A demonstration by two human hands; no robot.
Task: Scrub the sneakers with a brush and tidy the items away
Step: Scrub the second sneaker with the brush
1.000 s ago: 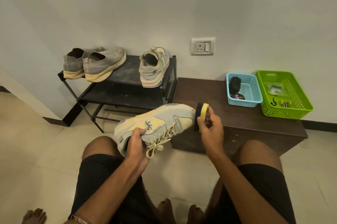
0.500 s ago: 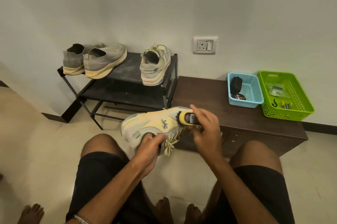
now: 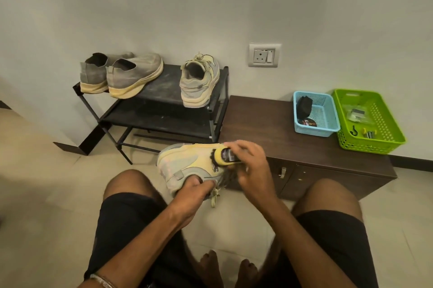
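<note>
1. Two pieces of furniture stand at the wall: a black shoe rack (image 3: 164, 91) on the left and a low brown counter (image 3: 269, 128) on the right, just beside it.
2. On the rack top stand a pair of grey shoes (image 3: 121, 74) and one pale yellow sneaker (image 3: 200, 84), heel toward the person.
3. At the far right end of the counter sit a green basket (image 3: 384, 142) and a blue basket (image 3: 328, 128), side by side; each holds small items I cannot name.
4. The second yellow sneaker (image 3: 185, 161) is held in the air above the knees, in front of the counter.
5. The left hand (image 3: 194, 190) grips it at the heel opening, fingers curled around the collar.
6. The right hand (image 3: 251, 166) has its fingers clamped on the yellow brush (image 3: 222, 156), bristles pressed on the side of the sneaker.
7. To scrub well, I think short strokes with even pressure are best, while the left hand keeps the sneaker firm and turns it to reach the sole edge.
</note>
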